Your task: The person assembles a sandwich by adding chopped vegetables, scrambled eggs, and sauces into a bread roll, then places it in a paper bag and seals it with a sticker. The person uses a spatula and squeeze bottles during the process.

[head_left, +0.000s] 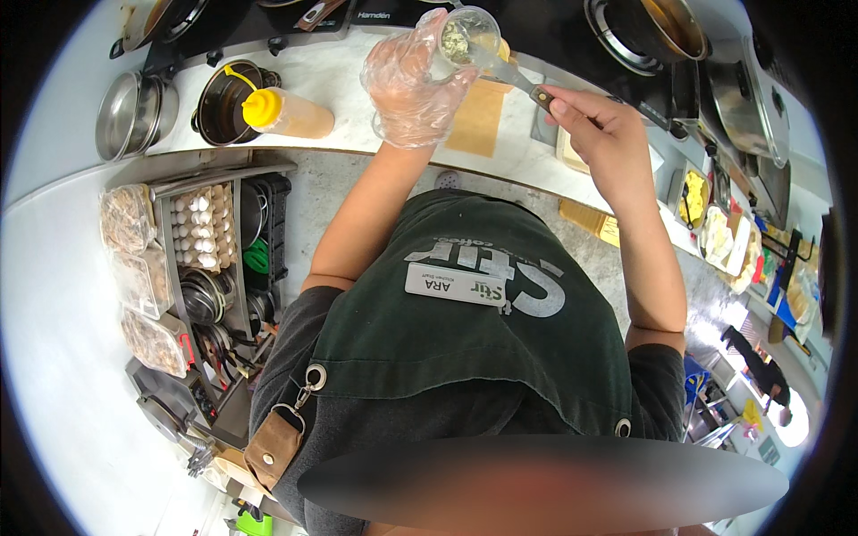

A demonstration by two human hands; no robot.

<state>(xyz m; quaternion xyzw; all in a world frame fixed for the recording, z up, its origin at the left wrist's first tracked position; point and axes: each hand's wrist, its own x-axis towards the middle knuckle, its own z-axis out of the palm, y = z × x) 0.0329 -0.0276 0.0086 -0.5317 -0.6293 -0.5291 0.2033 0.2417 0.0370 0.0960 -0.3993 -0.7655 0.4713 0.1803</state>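
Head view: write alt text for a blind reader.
A left hand in a clear plastic glove holds a transparent cup of pale greenish bits; a bare right hand holds a grey-bladed, dark-handled tool toward it. A yellow-topped squeeze bottle is on the white counter.

On my feed: gloved left hand (414,89) holds clear cup (470,37); right hand (594,134) grips spatula (518,79); squeeze bottle (293,113) left of both.

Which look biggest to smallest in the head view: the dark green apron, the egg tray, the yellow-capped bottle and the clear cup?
1. Dark green apron
2. Egg tray
3. Yellow-capped bottle and clear cup: the bottle looks longer, but overall they're too close to rank.
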